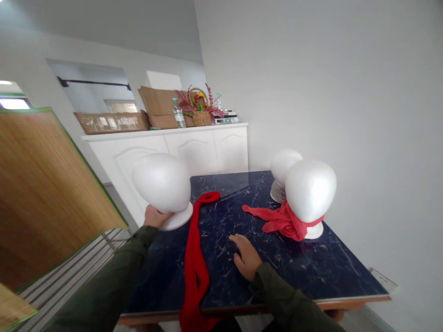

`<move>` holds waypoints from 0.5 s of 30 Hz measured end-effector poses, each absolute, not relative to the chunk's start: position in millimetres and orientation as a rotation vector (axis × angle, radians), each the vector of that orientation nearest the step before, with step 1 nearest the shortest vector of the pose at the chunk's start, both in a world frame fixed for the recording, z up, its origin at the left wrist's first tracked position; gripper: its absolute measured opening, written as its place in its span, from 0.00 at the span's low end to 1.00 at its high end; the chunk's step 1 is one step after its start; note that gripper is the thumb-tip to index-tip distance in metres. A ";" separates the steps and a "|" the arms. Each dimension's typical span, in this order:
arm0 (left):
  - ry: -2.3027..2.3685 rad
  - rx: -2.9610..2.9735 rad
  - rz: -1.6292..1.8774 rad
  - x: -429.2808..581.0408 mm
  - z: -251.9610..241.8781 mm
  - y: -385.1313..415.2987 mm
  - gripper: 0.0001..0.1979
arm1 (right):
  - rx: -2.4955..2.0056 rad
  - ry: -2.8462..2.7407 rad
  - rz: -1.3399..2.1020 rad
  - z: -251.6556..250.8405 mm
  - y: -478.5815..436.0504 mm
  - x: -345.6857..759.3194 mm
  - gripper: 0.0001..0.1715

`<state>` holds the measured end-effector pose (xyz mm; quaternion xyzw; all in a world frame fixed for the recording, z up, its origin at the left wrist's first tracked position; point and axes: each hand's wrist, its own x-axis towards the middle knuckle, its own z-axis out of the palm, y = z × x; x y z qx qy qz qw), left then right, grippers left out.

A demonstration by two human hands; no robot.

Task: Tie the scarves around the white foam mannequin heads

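Observation:
My left hand grips the neck of a white foam mannequin head standing at the left edge of the dark marble table. My right hand lies flat and open on the tabletop, close to a long red scarf that runs down the table and hangs over its front edge. At the right, a second white foam head has a red scarf tied round its neck. A third foam head stands behind it.
A white sideboard against the back wall carries cardboard boxes, a water bottle and a basket of flowers. A wooden panel leans at the left. A white wall runs close along the table's right side.

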<state>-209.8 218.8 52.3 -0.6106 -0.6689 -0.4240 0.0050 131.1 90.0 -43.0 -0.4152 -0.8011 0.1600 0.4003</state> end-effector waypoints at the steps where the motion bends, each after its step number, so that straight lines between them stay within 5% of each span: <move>1: -2.139 -1.859 -1.328 -221.8 54.3 225.8 0.25 | -1.066 -2.007 0.418 -43.7 91.1 131.4 0.33; 15: -2.399 -1.893 -1.528 -233.9 16.8 296.7 0.21 | -1.129 -1.934 0.531 -41.2 90.8 126.6 0.32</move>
